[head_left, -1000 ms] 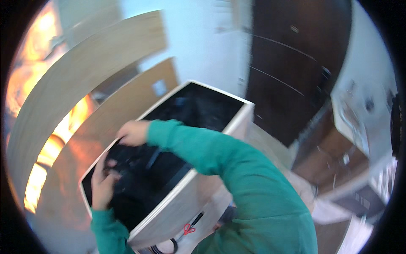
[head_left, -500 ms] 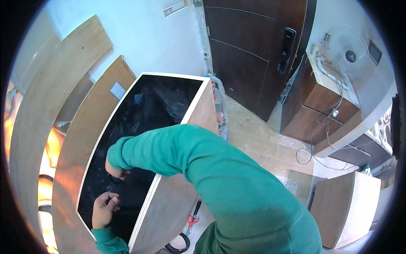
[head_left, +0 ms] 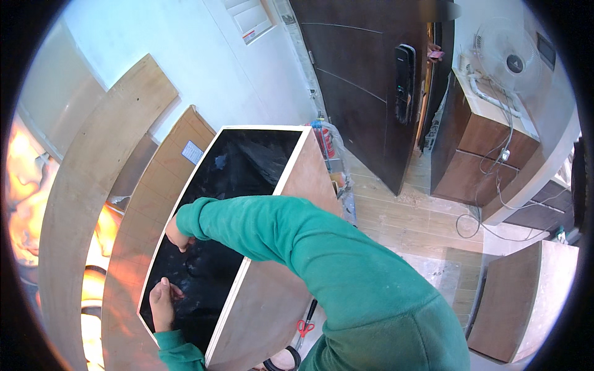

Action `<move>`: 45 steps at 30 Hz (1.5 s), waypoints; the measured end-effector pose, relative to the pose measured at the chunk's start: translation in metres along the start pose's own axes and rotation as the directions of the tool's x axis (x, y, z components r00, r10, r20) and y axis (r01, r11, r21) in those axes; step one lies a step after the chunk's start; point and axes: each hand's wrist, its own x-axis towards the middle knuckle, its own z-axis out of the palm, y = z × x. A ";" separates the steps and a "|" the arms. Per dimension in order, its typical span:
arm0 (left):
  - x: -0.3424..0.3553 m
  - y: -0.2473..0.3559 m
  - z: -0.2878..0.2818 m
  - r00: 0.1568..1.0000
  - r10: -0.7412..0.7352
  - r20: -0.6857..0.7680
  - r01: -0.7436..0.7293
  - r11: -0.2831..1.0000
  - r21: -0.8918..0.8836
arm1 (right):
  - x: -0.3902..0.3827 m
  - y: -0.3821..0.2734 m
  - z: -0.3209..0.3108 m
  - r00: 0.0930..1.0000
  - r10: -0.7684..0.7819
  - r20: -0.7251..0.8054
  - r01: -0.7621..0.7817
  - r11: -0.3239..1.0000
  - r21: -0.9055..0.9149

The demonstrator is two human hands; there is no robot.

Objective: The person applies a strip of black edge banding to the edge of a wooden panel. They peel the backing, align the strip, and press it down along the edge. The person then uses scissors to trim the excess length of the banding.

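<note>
A tall plywood box (head_left: 297, 185) stands below me, its open top lined with black plastic sheeting (head_left: 247, 161). My right hand (head_left: 175, 234) reaches across in a green sleeve to the box's left rim, fingers closed on the black lining there. My left hand (head_left: 162, 303) lies lower on the same rim, fingers curled onto the black sheet at the near corner. How firmly either hand pinches the sheet is hard to see.
Plywood boards (head_left: 111, 161) lean against the white wall at the left. A dark door (head_left: 371, 80) with a handle lock is at the back. Red-handled scissors (head_left: 303, 326) lie on the floor by the box. A wooden cabinet (head_left: 482, 154) carries a fan (head_left: 510, 59) and cables.
The view has tilted up and right, showing the door and cabinet. Both hands slid from the middle of the black lining to the box's left rim.
</note>
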 end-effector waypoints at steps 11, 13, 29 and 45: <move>-0.003 0.007 0.010 0.994 -0.040 0.101 0.025 0.989 0.145 | -0.001 0.008 -0.001 0.999 0.002 -0.041 -0.003 1.000 -0.028; -0.008 0.007 0.012 0.992 -0.069 0.108 0.059 0.993 0.102 | -0.006 0.003 0.000 0.998 -0.009 -0.059 0.009 1.000 -0.006; -0.018 0.021 0.018 0.955 -0.213 0.208 0.179 0.969 0.171 | -0.002 0.008 -0.005 0.998 -0.024 -0.053 0.025 1.000 0.013; -0.019 0.020 0.019 0.960 -0.192 0.206 0.145 0.964 0.222 | -0.011 0.004 -0.008 0.998 -0.017 -0.057 0.018 1.000 0.012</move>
